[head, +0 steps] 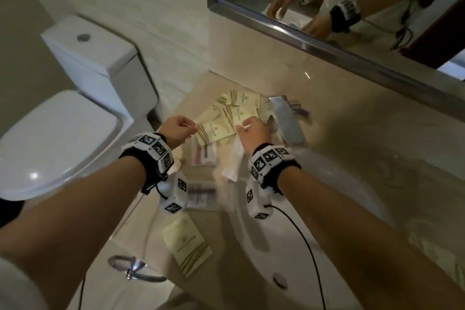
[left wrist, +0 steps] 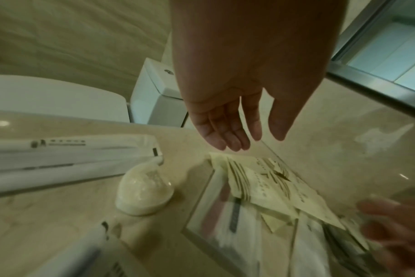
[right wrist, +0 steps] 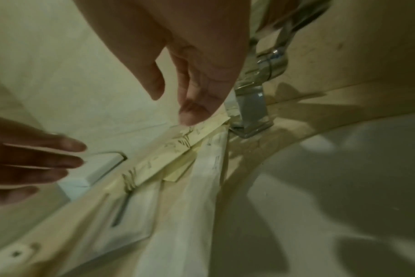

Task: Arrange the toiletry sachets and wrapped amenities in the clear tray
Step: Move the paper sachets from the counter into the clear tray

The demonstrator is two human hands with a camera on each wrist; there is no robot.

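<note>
Several pale yellow sachets [head: 226, 118] lie heaped at the far end of the clear tray [left wrist: 194, 211] on the counter. My left hand [head: 177, 128] hovers at the heap's left edge with relaxed fingers and holds nothing [left wrist: 254, 138]. At the heap's right edge, my right hand [head: 251, 131] has loose fingers, and a fingertip [right wrist: 192, 116] is close over the top sachet [right wrist: 168, 155]. A long white wrapped amenity [head: 234, 161] lies under the right wrist. A pink-labelled wrapped item [head: 203, 153] lies flat in the tray.
One yellow sachet [head: 186, 244] lies on the counter near the front edge. A round wrapped soap [left wrist: 145, 193] and long white packets [left wrist: 71, 155] lie left of the tray. A chrome faucet [head: 286, 121] and sink basin [head: 327, 209] are to the right, and a toilet [head: 63, 133] stands to the left.
</note>
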